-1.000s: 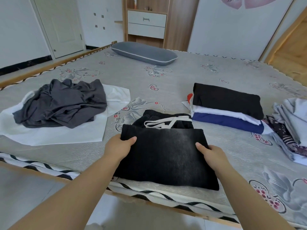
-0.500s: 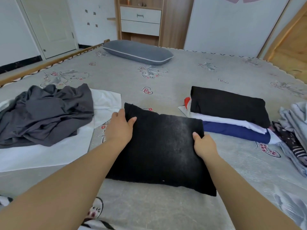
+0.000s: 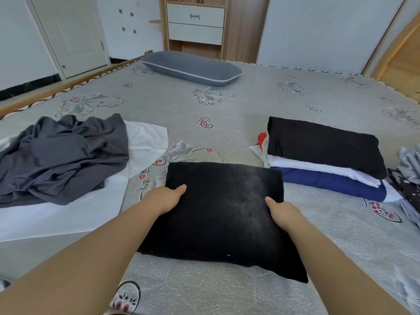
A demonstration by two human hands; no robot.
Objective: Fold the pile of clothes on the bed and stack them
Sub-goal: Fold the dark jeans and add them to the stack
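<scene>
A folded black garment (image 3: 223, 214) lies on the grey flowered bed (image 3: 227, 123) right in front of me. My left hand (image 3: 164, 197) grips its left edge, thumb on top. On its right edge sits my right hand (image 3: 283, 212), gripping the same way. To the right stands a stack of folded clothes (image 3: 325, 155): black on top, white, then navy. At the left a crumpled dark grey garment (image 3: 66, 155) rests on a spread white one (image 3: 59, 214).
A grey pillow (image 3: 192, 68) lies at the far side of the bed. More loose grey and patterned clothes (image 3: 409, 178) sit at the right edge. A wooden cabinet with white drawers (image 3: 195, 23) and a door (image 3: 70, 35) stand behind the bed.
The near half of the black garment was folded over its far half, hiding the white drawstring. Both hands still hold its side edges, and the view has moved closer over the bed.
</scene>
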